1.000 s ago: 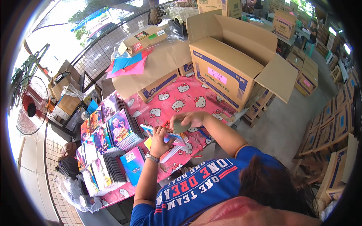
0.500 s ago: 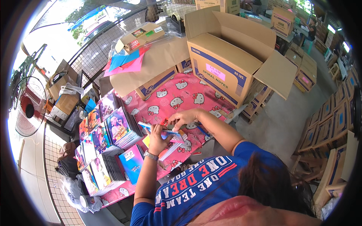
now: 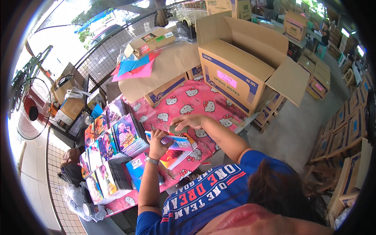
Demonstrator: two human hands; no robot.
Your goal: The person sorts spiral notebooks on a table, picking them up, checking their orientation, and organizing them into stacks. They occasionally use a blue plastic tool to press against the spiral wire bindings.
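Note:
My left hand point(image 3: 158, 143) is closed on the edge of a spiral notebook point(image 3: 181, 143) with a blue and pink cover, tilted above the table. Just beyond the notebook's spiral edge, my right hand point(image 3: 188, 122) has its fingers curled over a small grey-green thing point(image 3: 173, 128), mostly hidden, whose kind I cannot make out. Below the held notebook lies a small pile of notebooks point(image 3: 171, 156) with an orange-yellow cover on top. A blue notebook point(image 3: 137, 171) rests left of my left wrist. Several stacks of notebooks with colourful illustrated covers point(image 3: 124, 131) stand further left.
A pink patterned cloth point(image 3: 172, 101) covers the table. Behind it stands a large open carton point(image 3: 231, 74); a smaller box point(image 3: 150, 41) and coloured sheets point(image 3: 135, 66) lie on brown cardboard. At far left is a fan point(image 3: 33, 113). Cartons point(image 3: 337, 129) line the right side.
My right hand has moved off the notebook's spiral edge, slightly up and left, and a grey-green thing now shows under its fingers. My left hand still holds the notebook.

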